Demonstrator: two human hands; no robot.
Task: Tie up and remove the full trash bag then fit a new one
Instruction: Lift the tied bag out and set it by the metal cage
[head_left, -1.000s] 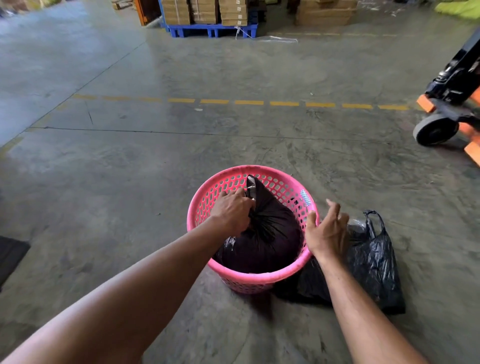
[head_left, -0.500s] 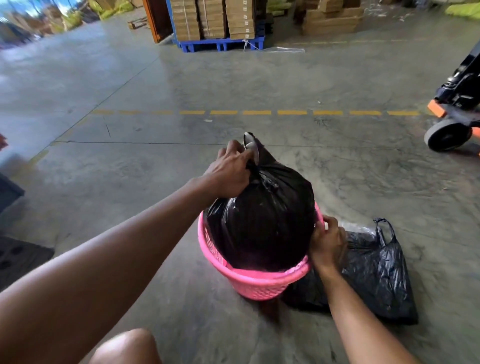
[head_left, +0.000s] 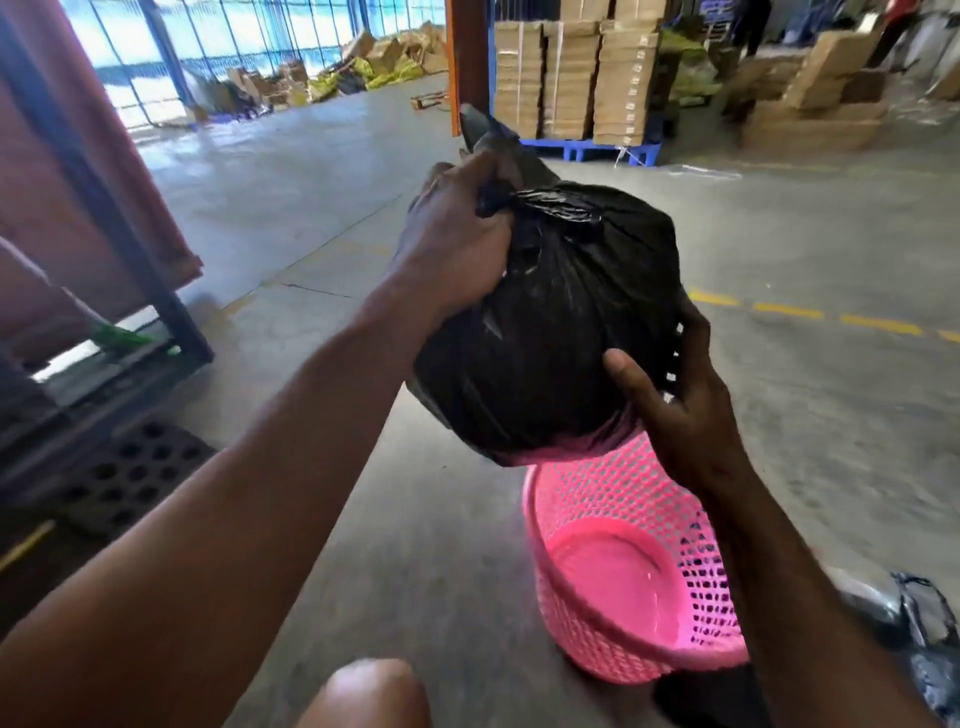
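The full black trash bag (head_left: 545, 332) hangs in the air, its neck twisted and tied at the top. My left hand (head_left: 457, 234) is shut on that neck and carries the bag. Below it, the pink mesh basket (head_left: 618, 582) is tipped toward me, and its bare pink bottom shows inside. My right hand (head_left: 675, 400) grips the basket's upper rim, with the thumb against the bag's side. The bag's base is just at the basket's mouth. A flat, crumpled black bag (head_left: 924, 649) lies on the floor at the lower right.
Concrete warehouse floor with a dashed yellow line (head_left: 789, 312). A metal rack frame (head_left: 156, 291) with a reddish panel stands at the left, a dark perforated mat (head_left: 130, 467) below it. Stacked cardboard boxes on a blue pallet (head_left: 576, 78) sit behind. My knee (head_left: 363, 696) is at the bottom.
My left hand has lifted the tied bag up out of the basket. The basket has tipped toward me under my right hand. My view has swung up and to the left.
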